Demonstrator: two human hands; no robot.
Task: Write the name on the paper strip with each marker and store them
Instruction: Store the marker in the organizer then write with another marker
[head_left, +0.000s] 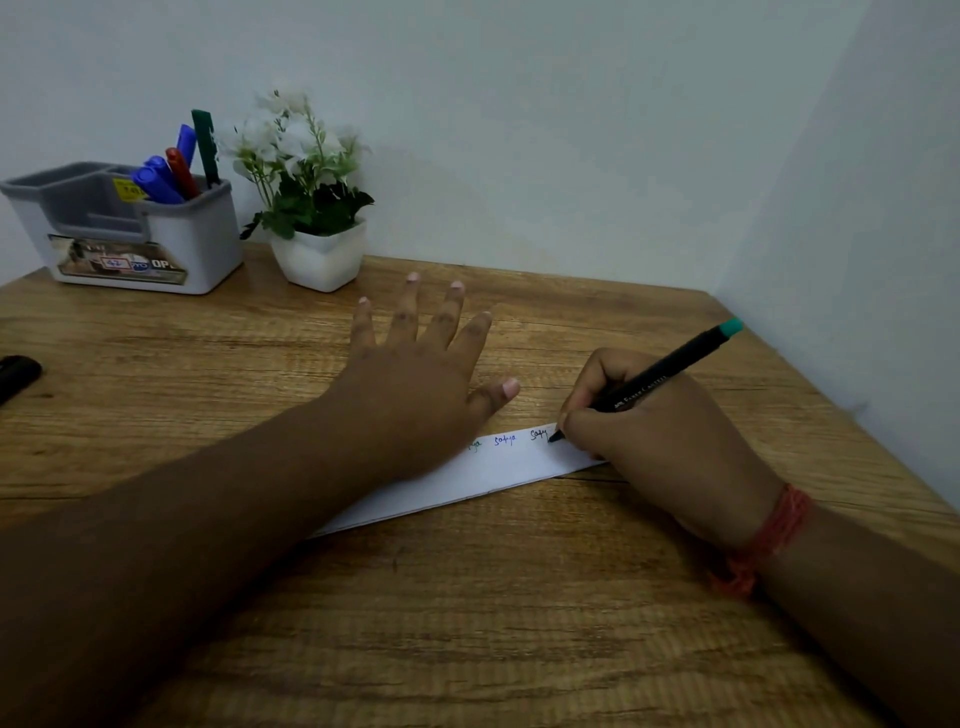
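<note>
A long white paper strip (498, 475) lies flat on the surface, with small names written along its top edge; a black marker (655, 382) with a teal end leans, tip touching the strip; blue, red and green markers (171, 169) stand in a grey holder (197, 234).

This looks like a small desk corner in a home or a simple office. A wood-grain desk (519, 597) is pushed into the meeting of 2 plain pale walls (571, 130), with nothing hung on them. At the back left stands a grey and white organiser (197, 239) with several compartments, 1 of them holding blue, red and green markers (171, 171). Just beside it sits a white pot (319, 257) of white flowers with green leaves, of the decorative desk kind. A paper strip (498, 473) with handwriting lies on the desk, fitting a place for writing and study.
</note>
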